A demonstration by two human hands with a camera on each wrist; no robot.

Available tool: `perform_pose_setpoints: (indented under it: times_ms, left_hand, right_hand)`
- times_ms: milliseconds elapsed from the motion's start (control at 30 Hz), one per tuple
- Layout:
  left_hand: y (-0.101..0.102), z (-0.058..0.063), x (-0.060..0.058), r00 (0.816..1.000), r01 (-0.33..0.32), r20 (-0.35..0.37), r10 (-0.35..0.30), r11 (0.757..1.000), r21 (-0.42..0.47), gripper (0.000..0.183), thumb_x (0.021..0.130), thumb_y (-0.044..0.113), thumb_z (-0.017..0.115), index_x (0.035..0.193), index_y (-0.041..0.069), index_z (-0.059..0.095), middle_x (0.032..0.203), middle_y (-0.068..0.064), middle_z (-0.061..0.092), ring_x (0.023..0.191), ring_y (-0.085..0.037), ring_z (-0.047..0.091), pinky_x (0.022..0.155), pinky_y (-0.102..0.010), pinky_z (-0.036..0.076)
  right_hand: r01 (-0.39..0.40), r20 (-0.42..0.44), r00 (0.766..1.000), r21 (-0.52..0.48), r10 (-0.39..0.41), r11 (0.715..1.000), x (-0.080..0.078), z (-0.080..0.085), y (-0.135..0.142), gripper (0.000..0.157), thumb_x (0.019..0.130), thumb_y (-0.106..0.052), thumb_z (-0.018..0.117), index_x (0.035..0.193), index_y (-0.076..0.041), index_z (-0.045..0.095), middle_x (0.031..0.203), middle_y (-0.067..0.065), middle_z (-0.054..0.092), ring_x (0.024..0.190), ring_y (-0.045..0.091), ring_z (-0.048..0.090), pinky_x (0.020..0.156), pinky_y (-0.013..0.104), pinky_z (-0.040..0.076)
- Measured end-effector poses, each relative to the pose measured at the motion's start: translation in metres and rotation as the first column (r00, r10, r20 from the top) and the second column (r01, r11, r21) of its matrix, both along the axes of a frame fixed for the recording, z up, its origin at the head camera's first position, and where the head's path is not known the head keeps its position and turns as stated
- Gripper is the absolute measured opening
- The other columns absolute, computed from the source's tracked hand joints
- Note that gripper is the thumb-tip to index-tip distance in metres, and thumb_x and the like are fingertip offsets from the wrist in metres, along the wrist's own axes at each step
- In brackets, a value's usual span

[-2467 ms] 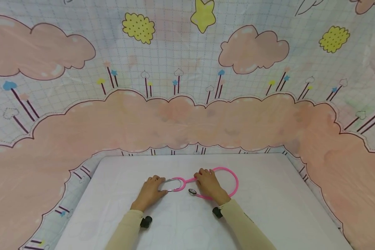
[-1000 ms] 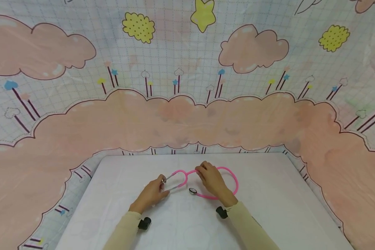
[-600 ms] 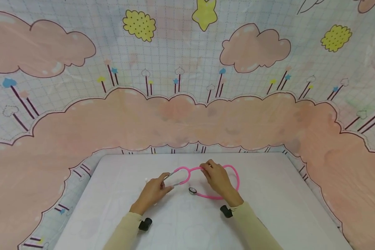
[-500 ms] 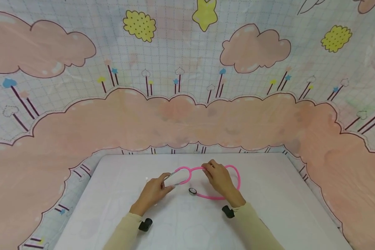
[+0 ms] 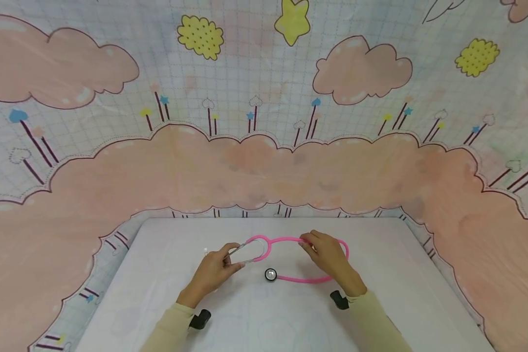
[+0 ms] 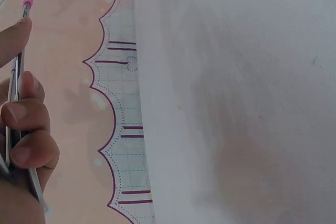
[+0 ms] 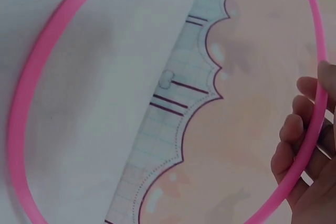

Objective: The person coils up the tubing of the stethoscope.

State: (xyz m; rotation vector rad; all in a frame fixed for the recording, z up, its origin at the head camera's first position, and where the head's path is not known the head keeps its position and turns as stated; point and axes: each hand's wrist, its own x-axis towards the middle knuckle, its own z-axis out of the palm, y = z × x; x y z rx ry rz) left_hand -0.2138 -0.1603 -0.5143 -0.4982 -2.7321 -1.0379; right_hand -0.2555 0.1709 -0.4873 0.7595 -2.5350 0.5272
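A pink stethoscope [image 5: 286, 239] spans both hands near the middle of the white table. My left hand [image 5: 213, 269] grips its silver ear tubes [image 6: 20, 59], fingers curled round them in the left wrist view. One pale eartip [image 5: 206, 251] pokes out behind that hand. To the right, my right hand [image 5: 327, 254] pinches the pink tubing between thumb and fingers; in the right wrist view the tubing [image 7: 17, 129] arcs round in a wide loop. The round chest piece [image 5: 270, 275] lies between the hands with its silver face visible. Part of the loop is hidden behind the right hand.
The white tabletop [image 5: 264, 318] ends at a back edge against a patterned cloth [image 5: 264, 171] printed with clouds and stars. Small black wrist cameras sit on both sleeves [image 5: 167, 330].
My left hand has taken hold of the ear tubes and tilted them. My right hand has moved right along the tubing, narrowing the visible loop. The chest piece has turned its face more into view.
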Motion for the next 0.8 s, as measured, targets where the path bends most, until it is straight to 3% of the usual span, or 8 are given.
perform_pose_setpoints:
  times_ms: [167,433,667,800]
  left_hand:
    - [0.001,0.002,0.004,1.0,0.011,-0.007,-0.011,1.0,-0.01,0.052,0.084,0.032,0.078,0.13,0.017,0.059,0.064,0.014,0.051,0.054,0.001,0.041,0.054,-0.019,0.038]
    - [0.0,0.01,0.004,0.993,0.025,-0.116,-0.033,0.997,-0.071,0.057,0.08,0.04,0.08,0.132,0.026,0.063,0.057,0.016,0.044,0.052,0.002,0.036,0.052,-0.018,0.035]
    - [0.001,0.011,0.003,0.993,0.022,-0.113,-0.035,0.993,-0.112,0.056,0.081,0.042,0.078,0.131,0.022,0.063,0.059,0.016,0.044,0.053,0.001,0.036,0.053,-0.018,0.035]
    - [0.003,0.013,0.002,0.992,0.028,-0.121,-0.046,0.989,-0.147,0.056,0.08,0.043,0.079,0.13,0.022,0.064,0.06,0.016,0.044,0.054,0.001,0.037,0.053,-0.018,0.034]
  right_hand:
    - [-0.017,-0.022,1.0,0.011,0.017,1.0,0.005,0.002,0.013,0.016,0.088,-0.024,0.074,0.099,-0.014,0.072,0.079,-0.006,0.064,0.066,0.011,0.057,0.06,0.021,0.047]
    - [-0.1,-0.112,0.989,-0.057,0.093,0.993,0.01,0.007,0.02,0.021,0.086,-0.013,0.075,0.106,-0.011,0.07,0.082,-0.004,0.066,0.064,0.005,0.048,0.056,0.018,0.041]
    - [-0.101,-0.12,0.989,-0.085,0.091,0.991,0.021,0.017,0.017,0.019,0.085,-0.01,0.076,0.103,-0.011,0.069,0.084,-0.005,0.062,0.069,0.004,0.047,0.058,0.018,0.042]
    - [-0.154,-0.136,0.981,-0.118,0.137,0.981,0.026,0.026,0.015,0.014,0.09,-0.013,0.071,0.103,-0.011,0.07,0.085,-0.005,0.062,0.07,0.005,0.048,0.06,0.017,0.043]
